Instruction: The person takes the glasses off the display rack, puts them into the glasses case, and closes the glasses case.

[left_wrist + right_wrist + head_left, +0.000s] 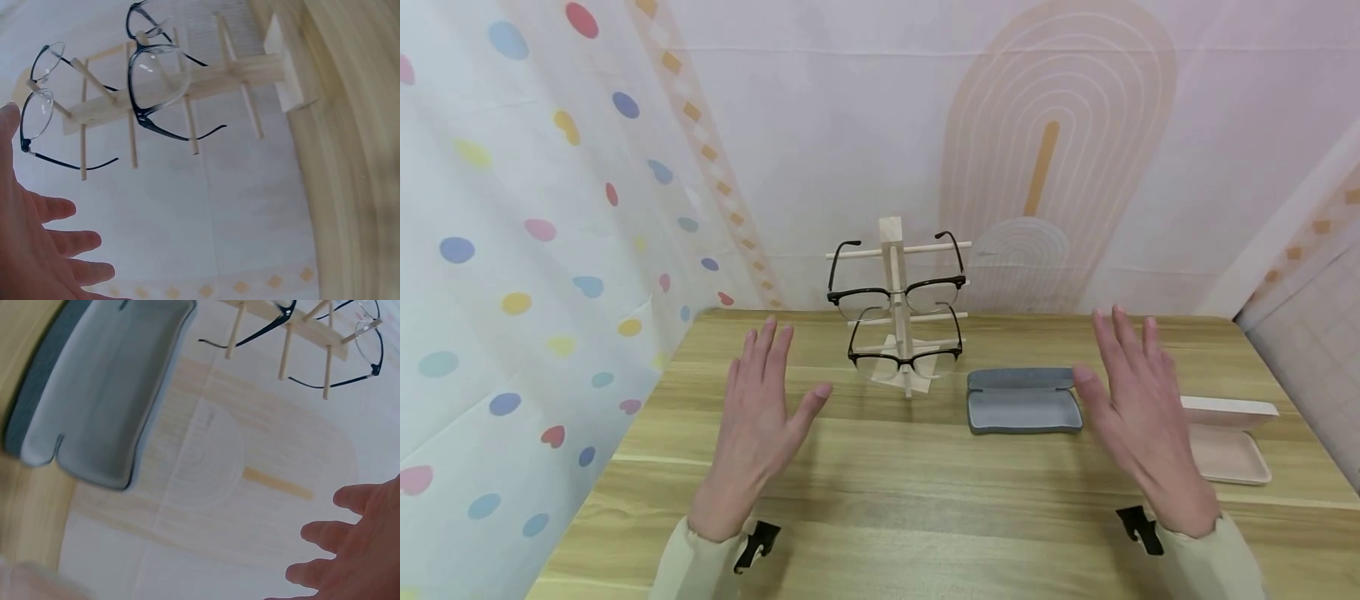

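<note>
Left fingers [780,350]: apart, empty
Right fingers [1108,343]: apart, empty
Upper glasses [898,292]: ahead, between them; probably light, stiff, fragile, smooth-lensed; best held by the temples [957,253]

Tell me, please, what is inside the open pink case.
Only a bare pink floor shows in the visible part of the pink case; the right hand covers its left end, so I cannot see there.
</note>
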Tool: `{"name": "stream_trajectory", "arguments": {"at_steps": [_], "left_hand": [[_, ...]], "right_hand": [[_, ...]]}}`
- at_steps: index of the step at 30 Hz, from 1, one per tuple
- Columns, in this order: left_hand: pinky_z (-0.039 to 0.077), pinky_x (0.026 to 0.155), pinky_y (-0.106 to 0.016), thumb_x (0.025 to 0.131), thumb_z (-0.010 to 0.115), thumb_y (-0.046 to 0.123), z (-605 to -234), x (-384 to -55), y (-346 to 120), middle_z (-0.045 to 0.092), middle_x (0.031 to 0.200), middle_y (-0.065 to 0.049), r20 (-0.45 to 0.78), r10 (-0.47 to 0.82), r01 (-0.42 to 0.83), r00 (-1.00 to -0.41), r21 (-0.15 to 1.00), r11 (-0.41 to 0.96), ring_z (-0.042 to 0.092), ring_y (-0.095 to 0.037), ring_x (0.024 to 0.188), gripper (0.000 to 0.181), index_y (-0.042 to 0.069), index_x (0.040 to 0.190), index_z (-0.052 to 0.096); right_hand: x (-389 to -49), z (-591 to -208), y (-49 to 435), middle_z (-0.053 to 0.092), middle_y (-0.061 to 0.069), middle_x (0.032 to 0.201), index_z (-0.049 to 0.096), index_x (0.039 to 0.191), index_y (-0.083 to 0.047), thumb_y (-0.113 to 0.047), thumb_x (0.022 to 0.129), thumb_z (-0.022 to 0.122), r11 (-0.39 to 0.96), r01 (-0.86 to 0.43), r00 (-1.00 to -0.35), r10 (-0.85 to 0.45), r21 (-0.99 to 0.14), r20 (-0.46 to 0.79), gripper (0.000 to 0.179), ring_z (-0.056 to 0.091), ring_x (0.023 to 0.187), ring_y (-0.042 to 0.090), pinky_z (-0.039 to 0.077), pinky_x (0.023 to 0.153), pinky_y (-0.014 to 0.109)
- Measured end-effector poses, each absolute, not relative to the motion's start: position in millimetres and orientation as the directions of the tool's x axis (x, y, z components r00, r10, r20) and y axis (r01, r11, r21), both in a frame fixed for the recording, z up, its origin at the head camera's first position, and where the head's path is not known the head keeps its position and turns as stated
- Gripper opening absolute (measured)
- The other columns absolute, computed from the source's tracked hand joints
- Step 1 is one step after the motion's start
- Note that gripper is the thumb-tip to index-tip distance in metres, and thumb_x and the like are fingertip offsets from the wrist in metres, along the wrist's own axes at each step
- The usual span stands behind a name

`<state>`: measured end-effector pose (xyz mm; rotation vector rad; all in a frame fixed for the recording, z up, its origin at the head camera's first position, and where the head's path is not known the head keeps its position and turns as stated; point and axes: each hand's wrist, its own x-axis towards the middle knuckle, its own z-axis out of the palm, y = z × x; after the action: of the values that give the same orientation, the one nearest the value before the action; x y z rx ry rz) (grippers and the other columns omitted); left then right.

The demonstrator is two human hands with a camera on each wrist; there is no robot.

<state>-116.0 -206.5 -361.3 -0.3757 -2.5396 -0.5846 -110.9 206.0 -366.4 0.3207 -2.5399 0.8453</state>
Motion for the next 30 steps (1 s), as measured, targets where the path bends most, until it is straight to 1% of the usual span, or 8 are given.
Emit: {"name": "stream_trajectory", "arguments": {"at_steps": [5, 9, 13, 16, 22, 26, 30], "left_hand": [[0.022, 0.118, -0.068, 0.102, 0.039, 0.07, -355.3, -119.2, -203.1, 0.031, 0.163, -0.025, 0.571, 0.137, 0.4, -0.809, 0.364, 0.841, 0.024, -0.048, 0.151, 0.091, -0.002, 0.157, 0.035], [0.023, 0.12, -0.063, 0.103, 0.04, 0.069, -351.7, -121.1, -200.6, 0.033, 0.163, -0.023, 0.588, 0.121, 0.414, -0.8, 0.394, 0.821, 0.026, -0.045, 0.151, 0.089, -0.002, 0.156, 0.037], [0.026, 0.119, -0.062, 0.102, 0.036, 0.072, -348.8, -122.6, -198.3, 0.032, 0.164, -0.021, 0.592, 0.103, 0.421, -0.799, 0.428, 0.8, 0.028, -0.042, 0.151, 0.092, -0.003, 0.157, 0.037], [0.029, 0.118, -0.062, 0.102, 0.036, 0.071, -347.2, -124.6, -196.9, 0.033, 0.164, -0.021, 0.583, 0.086, 0.423, -0.808, 0.472, 0.774, 0.031, -0.04, 0.15, 0.091, -0.002, 0.157, 0.037], [0.028, 0.12, -0.059, 0.105, 0.04, 0.063, -342.9, -129.5, -195.3, 0.037, 0.162, -0.02, 0.568, 0.046, 0.44, -0.821, 0.581, 0.684, 0.033, -0.037, 0.15, 0.082, -0.001, 0.156, 0.039], [0.035, 0.115, -0.059, 0.105, 0.041, 0.063, -339.7, -132.6, -194.0, 0.044, 0.158, -0.018, 0.574, 0.015, 0.465, -0.819, 0.648, 0.604, 0.039, -0.034, 0.146, 0.08, -0.001, 0.154, 0.043], [0.042, 0.108, -0.058, 0.106, 0.042, 0.059, -335.8, -135.0, -191.8, 0.047, 0.155, -0.017, 0.574, -0.015, 0.479, -0.819, 0.698, 0.531, 0.043, -0.032, 0.143, 0.075, 0.0, 0.153, 0.045]], "right_hand": [[-114.0, -360.3, 194.1, 0.022, 0.024, 0.167, 0.03, 0.162, -0.004, -0.049, 0.111, 0.033, 0.76, -0.362, -0.869, -0.066, -0.539, 0.49, 0.068, 0.004, 0.155, 0.049, 0.004, 0.121, 0.069], [-115.3, -355.0, 184.5, 0.02, 0.021, 0.169, 0.028, 0.163, -0.005, -0.05, 0.111, 0.033, 0.739, -0.367, -0.874, -0.065, -0.566, 0.482, 0.069, 0.004, 0.156, 0.047, 0.004, 0.122, 0.067], [-117.8, -351.3, 175.9, 0.019, 0.021, 0.169, 0.028, 0.163, -0.005, -0.051, 0.111, 0.032, 0.709, -0.382, -0.874, -0.068, -0.593, 0.482, 0.07, 0.006, 0.156, 0.047, 0.004, 0.123, 0.064], [-119.9, -349.4, 169.4, 0.02, 0.02, 0.169, 0.028, 0.163, -0.005, -0.052, 0.111, 0.033, 0.682, -0.399, -0.87, -0.072, -0.613, 0.487, 0.07, 0.007, 0.156, 0.046, 0.005, 0.124, 0.063], [-124.0, -345.4, 157.8, 0.02, 0.014, 0.17, 0.027, 0.164, -0.008, -0.045, 0.112, 0.035, 0.64, -0.423, -0.865, -0.073, -0.642, 0.497, 0.064, 0.008, 0.158, 0.037, 0.006, 0.127, 0.054], [-127.7, -342.2, 151.0, 0.022, 0.01, 0.17, 0.027, 0.164, -0.011, -0.041, 0.112, 0.035, 0.615, -0.436, -0.858, -0.064, -0.657, 0.509, 0.061, 0.01, 0.158, 0.031, 0.009, 0.127, 0.048], [-132.8, -338.5, 144.3, 0.025, 0.01, 0.169, 0.029, 0.164, -0.01, -0.041, 0.112, 0.035, 0.583, -0.456, -0.85, -0.06, -0.672, 0.524, 0.061, 0.014, 0.158, 0.028, 0.011, 0.127, 0.044]]}}
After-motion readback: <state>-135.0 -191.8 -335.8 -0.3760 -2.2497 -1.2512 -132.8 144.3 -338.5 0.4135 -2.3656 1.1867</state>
